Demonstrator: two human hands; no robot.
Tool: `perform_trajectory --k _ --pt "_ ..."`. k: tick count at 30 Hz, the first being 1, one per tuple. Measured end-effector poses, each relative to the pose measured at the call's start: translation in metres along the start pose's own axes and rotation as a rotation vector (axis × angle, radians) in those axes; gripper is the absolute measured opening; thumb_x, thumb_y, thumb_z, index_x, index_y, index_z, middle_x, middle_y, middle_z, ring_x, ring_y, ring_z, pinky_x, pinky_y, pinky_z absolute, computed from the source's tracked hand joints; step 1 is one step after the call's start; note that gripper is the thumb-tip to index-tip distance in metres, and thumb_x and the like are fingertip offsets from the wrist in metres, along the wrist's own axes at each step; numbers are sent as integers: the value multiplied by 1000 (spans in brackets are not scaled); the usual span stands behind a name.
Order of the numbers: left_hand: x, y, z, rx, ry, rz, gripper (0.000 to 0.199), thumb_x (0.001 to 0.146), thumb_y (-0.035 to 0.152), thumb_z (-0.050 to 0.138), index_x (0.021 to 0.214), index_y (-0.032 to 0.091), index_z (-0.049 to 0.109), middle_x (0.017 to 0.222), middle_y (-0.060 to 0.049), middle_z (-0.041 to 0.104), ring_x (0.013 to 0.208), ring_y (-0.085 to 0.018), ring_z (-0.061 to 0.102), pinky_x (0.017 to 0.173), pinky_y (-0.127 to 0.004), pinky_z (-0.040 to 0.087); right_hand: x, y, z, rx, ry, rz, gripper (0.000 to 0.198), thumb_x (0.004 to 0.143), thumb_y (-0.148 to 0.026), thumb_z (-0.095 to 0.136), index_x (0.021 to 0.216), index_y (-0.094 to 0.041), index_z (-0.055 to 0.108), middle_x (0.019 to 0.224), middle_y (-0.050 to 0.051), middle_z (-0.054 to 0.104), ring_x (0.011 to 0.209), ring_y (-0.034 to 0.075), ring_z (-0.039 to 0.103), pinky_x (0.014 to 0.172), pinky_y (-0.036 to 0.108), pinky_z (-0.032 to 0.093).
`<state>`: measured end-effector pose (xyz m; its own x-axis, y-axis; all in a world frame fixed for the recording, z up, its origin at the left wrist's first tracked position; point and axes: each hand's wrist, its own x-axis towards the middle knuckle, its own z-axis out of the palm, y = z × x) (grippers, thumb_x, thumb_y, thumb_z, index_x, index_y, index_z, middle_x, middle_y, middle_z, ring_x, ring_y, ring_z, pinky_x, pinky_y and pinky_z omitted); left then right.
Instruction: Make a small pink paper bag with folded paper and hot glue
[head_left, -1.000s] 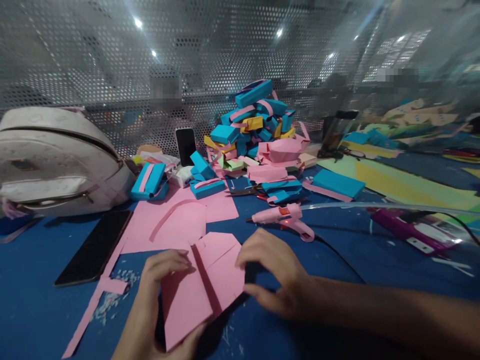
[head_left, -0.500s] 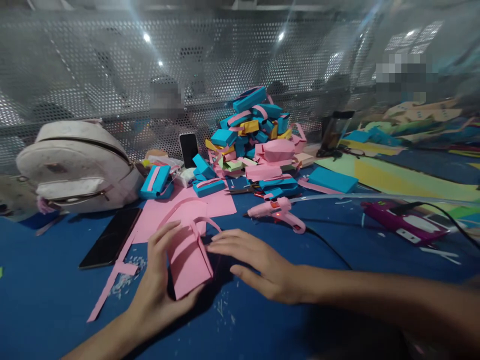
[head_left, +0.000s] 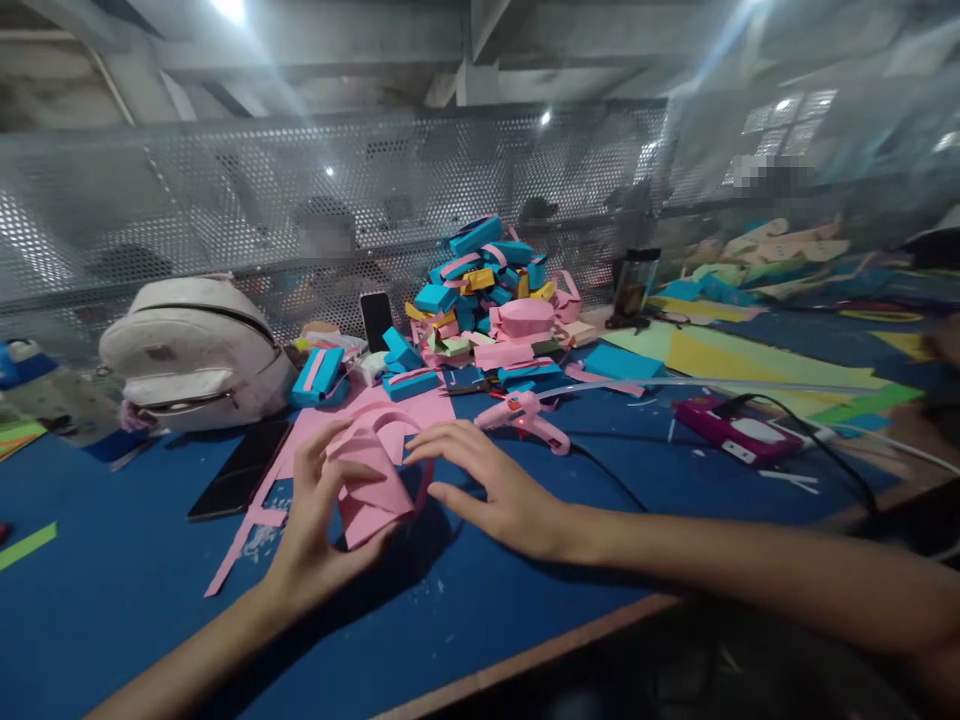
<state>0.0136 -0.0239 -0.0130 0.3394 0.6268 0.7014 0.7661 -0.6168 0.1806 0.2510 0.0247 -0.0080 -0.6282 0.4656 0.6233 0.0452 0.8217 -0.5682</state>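
In the head view my left hand (head_left: 319, 520) is wrapped round a small pink folded-paper box (head_left: 373, 508) with a paper strap. Its thumb lies under the near edge and its fingers reach over the left side and top. My right hand (head_left: 495, 490) hovers at the box's right side with its fingers stretched and apart, near the curved pink strap (head_left: 425, 485); I cannot tell whether the fingertips touch it. Beyond that hand lies a pink glue gun (head_left: 525, 420) with a red light on it. Pink paper sheets (head_left: 435, 410) lie behind the box.
A tall pile of blue, pink and yellow paper boxes (head_left: 495, 300) stands at the back. Left are a white backpack (head_left: 195, 350) and a black phone (head_left: 240, 470). A purple power box (head_left: 739, 430) with cables lies right. Scissors (head_left: 469, 388) sit near the pile.
The camera view has tilted up, showing more ceiling and the table's front edge. My left fingers have curled further over the pink box. My right hand stays beside it.
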Motion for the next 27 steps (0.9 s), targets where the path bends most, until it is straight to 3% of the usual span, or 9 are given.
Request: perform_trajectory --k 3,5,7,10,14,17,19,22,27 --pt "-1 -2 -5 113 43 200 33 76 25 73 104 19 58 140 -16 34 133 -36 37 104 -54 41 -1 1 3 152 120 141 33 92 -25 59 124 -24 51 132 7 49 128 20 42 109 40 34" --pt "-2 -3 -7 165 92 367 35 73 23 75 103 19 58 134 -16 39 128 -35 42 106 -58 39 0 3 7 376 191 261 53 86 -29 67 132 -29 42 144 7 39 132 20 40 106 39 39" --pt "-1 -2 -6 178 140 480 35 71 23 77 100 19 57 128 -15 42 122 -34 47 107 -61 38 2 3 12 652 162 394 67 80 -36 73 135 -30 37 148 8 35 129 22 46 101 38 44" --pt "1 2 0 190 177 530 36 70 25 79 96 17 56 124 -16 44 118 -32 49 106 -63 38 5 1 21 913 -22 532 65 76 -42 76 131 -23 45 136 11 52 119 23 56 96 37 47" --pt "5 6 5 214 134 496 43 70 28 80 102 16 53 128 -19 40 125 -35 43 109 -64 33 9 4 34 861 -48 491 62 74 -38 76 126 -16 51 120 12 64 112 25 62 92 37 50" --pt "5 6 0 74 -17 345 62 77 53 70 123 17 47 137 -20 34 134 -37 33 111 -61 31 15 14 33 681 -26 418 54 76 -31 70 125 -15 55 118 11 66 107 25 64 89 38 52" --pt "6 5 -6 -80 -33 163 69 82 62 58 133 20 40 142 -19 31 138 -36 29 110 -58 33 18 20 27 593 -39 387 52 75 -27 70 124 -15 59 122 10 65 111 26 62 94 39 49" --pt "11 2 -11 -271 60 -124 57 86 47 60 135 28 38 143 -13 33 137 -32 33 108 -52 39 21 26 16 456 -63 369 55 73 -25 73 125 -17 61 130 10 61 121 28 55 102 41 43" --pt "17 -8 -4 -556 -136 -523 57 83 39 65 132 28 38 123 -8 56 107 -23 61 87 -37 54 25 34 8 315 -43 347 61 71 -23 75 129 -21 58 129 9 61 119 27 56 99 43 45"
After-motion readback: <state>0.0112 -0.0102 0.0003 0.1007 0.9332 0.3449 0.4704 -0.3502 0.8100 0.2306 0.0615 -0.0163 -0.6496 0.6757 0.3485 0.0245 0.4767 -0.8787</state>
